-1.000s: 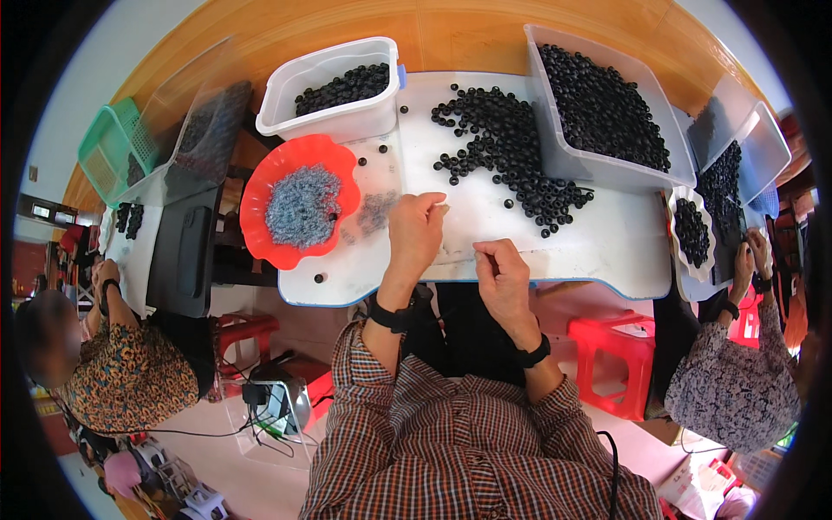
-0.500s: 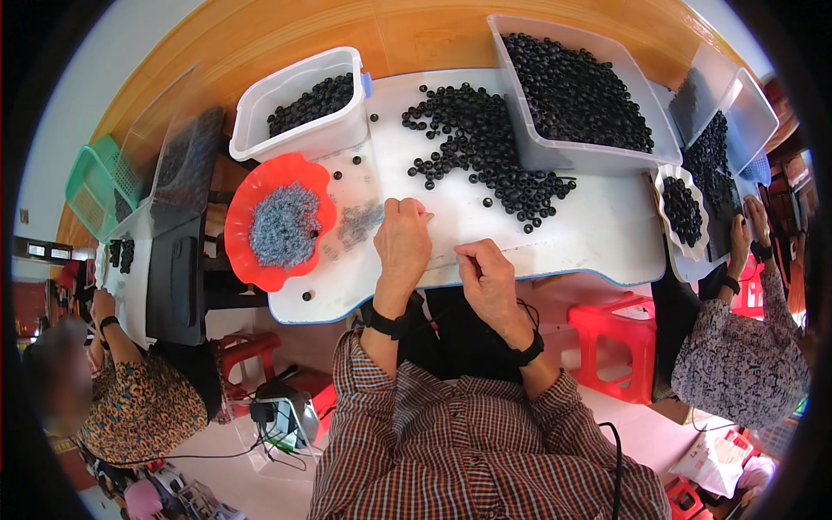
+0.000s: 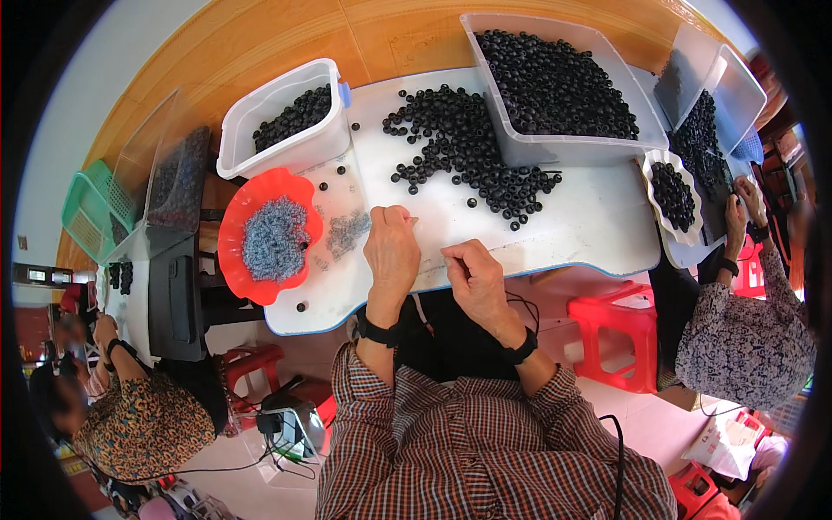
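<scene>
My left hand (image 3: 393,251) is closed over the front part of the white table (image 3: 598,217), its thumb and forefinger pinched together. To its right, my right hand (image 3: 478,282) is also closed in a pinch at the table's front edge. Whatever lies between the fingertips is too small to make out. Beyond both hands spreads a loose pile of small black ring-like pieces (image 3: 459,134). Left of my left hand stands a red wavy-rimmed bowl (image 3: 228,251) full of tiny blue-grey translucent pieces (image 3: 276,238). A thin scatter of similar small pieces (image 3: 345,230) lies between bowl and hand.
A white bin (image 3: 303,154) and a large clear bin (image 3: 563,152), both with black pieces, stand at the back. A white scalloped dish (image 3: 650,186) sits at right. People work at both sides, near a red stool (image 3: 617,334).
The whole view has shifted slightly, so the table and bins appear farther left. Both hands keep nearly the same pinched pose and place over the table.
</scene>
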`<move>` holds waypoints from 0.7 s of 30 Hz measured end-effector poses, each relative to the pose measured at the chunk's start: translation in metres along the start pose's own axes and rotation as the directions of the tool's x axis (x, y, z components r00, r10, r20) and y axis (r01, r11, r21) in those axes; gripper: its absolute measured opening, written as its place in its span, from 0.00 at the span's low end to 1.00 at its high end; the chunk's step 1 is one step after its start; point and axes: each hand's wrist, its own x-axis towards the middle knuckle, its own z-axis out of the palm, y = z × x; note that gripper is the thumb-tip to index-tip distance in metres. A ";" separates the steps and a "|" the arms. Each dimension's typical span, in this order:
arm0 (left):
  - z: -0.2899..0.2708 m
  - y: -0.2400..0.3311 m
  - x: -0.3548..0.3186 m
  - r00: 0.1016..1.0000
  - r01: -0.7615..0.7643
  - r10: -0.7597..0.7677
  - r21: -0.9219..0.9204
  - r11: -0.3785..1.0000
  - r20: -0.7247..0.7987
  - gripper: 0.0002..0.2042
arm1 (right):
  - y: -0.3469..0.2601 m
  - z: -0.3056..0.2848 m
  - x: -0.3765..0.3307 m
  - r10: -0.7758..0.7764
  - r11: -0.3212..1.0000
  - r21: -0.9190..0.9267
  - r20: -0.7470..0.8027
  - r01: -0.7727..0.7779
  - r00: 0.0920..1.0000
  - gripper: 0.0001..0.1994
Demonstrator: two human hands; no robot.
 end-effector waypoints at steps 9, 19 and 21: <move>-0.019 0.026 -0.025 0.841 0.533 -0.183 -0.717 0.450 0.510 0.06 | -0.001 -0.007 0.004 0.120 0.962 0.254 -0.069 -0.099 0.990 0.09; -0.002 0.041 -0.016 0.808 0.589 -0.100 -0.798 0.126 0.580 0.06 | 0.014 -0.025 0.008 0.144 0.908 0.401 -0.025 -0.122 0.989 0.06; 0.000 0.044 -0.011 0.805 0.594 -0.090 -0.793 0.139 0.587 0.06 | 0.019 -0.027 0.009 0.167 0.886 0.442 -0.025 -0.139 0.986 0.06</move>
